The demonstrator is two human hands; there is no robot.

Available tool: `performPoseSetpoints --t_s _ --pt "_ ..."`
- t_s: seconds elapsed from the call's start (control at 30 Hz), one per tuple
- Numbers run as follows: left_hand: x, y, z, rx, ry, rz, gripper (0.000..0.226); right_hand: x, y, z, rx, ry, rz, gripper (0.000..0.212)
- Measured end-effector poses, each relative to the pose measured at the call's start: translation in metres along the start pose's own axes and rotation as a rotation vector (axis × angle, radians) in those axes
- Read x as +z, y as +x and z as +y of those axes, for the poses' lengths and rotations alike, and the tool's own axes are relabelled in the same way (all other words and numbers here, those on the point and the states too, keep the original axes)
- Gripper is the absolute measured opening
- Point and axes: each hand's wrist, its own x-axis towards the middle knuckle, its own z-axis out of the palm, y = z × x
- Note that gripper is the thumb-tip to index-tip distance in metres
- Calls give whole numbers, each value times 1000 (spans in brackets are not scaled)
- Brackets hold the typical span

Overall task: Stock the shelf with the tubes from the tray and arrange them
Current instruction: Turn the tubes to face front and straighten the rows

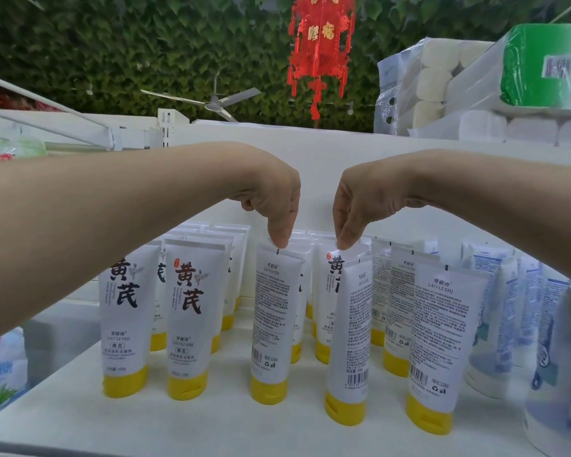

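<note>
The left hand [274,206] pinched the crimped top of a white plastic tube with yellow cap [272,318], which stood cap-down on the white shelf board [79,407] with its back label outward. The right hand [356,206] likewise pinched the neighbouring tube [332,278]. Top grips probably served to turn the labels forward.

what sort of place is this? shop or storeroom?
Probably a shop aisle. A white shelf carries rows of identical yellow-capped tubes, the left hand and right hand each pinching one by its top; wrapped toilet-roll packs sit stacked above at the right, and a red lantern hangs overhead.
</note>
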Motion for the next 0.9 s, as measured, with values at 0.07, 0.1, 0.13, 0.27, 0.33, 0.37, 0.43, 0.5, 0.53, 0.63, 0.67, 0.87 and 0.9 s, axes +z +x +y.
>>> performPoseSetpoints --t_s 0.07,0.1,0.13,0.27,0.33,0.37,0.43,0.5,0.53,0.63,0.67,0.87,0.9 --pt "0 0 -1 -5 -3 -2 13 2 0 -1 0 -9 -3 9" --pt "0 1 -1 -6 -5 -6 13 2 0 -2 -1 -12 -3 9" --pt "0 1 -2 -6 -7 -10 13 1 -1 -2 -4 -16 -2 9" --pt "2 3 -3 2 -33 -14 13 0 -2 -5 -11 -35 -26 9" --pt "2 3 -4 5 -44 -11 11 0 -1 -5 -10 -41 -43 9" --pt "3 3 -4 7 -47 -12 11 0 -1 -5 -10 -42 -46 9" --pt "3 3 -3 7 -51 -14 11 0 -2 -5 -10 -32 -53 11" --pt "3 3 -3 4 -53 -13 12 0 -3 -5 -8 -24 -61 15" --pt "3 2 -3 3 -56 -14 12 -1 -4 -5 -8 -22 -59 18" --pt "2 -1 -2 3 -62 -25 12 -5 -9 -6 -7 -11 -27 22" --pt "2 -3 -1 7 -61 -27 13 -7 -11 -7 -4 -10 -12 23" --pt "-11 -19 8 14 -27 47 28 -19 -28 -14 -16 -25 47 20" --pt "-14 -23 9 10 -19 61 30 -21 -31 -15 -17 -31 45 21"
